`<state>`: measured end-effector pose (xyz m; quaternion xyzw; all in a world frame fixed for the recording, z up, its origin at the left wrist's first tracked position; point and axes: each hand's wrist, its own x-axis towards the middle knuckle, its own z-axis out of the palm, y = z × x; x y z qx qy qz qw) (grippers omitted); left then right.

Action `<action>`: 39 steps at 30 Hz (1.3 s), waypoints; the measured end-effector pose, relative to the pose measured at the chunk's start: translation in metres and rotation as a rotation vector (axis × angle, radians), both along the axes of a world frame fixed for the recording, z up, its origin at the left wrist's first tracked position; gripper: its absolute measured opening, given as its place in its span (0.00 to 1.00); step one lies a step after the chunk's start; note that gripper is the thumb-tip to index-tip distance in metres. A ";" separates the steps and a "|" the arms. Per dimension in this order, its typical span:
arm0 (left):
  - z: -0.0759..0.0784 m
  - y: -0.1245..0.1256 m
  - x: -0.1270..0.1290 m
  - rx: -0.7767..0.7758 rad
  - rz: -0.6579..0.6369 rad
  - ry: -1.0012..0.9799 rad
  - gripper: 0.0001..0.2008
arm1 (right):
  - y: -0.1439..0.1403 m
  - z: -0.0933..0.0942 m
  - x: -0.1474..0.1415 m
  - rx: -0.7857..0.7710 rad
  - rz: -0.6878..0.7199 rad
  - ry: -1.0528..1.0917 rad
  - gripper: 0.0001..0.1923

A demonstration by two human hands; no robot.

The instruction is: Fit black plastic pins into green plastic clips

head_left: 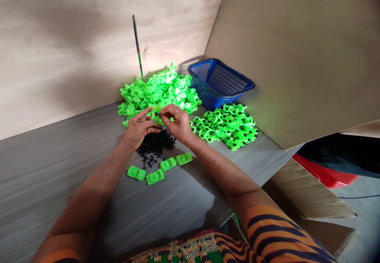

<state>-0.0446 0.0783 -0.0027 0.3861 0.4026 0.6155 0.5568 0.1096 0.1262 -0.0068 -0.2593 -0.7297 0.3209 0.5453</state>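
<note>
My left hand grips a small bright green plastic car body from its left side. My right hand pinches a small black wheel piece against that body. Both hands hover above a heap of black wheel-and-axle parts. Several green car bodies lie in a row on the grey table nearer to me. A large pile of green bodies lies behind my hands. To the right, another pile of green bodies with black wheels fitted spreads out.
A blue plastic basket sits at the back right. A thin stick leans on the plywood wall. A plywood sheet slants over the right side. The table's edge drops off at right, with cardboard and a red object below.
</note>
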 end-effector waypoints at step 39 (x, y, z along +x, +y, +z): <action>-0.002 -0.002 0.011 -0.002 -0.004 0.095 0.28 | -0.008 -0.017 0.004 0.573 -0.376 -0.631 0.09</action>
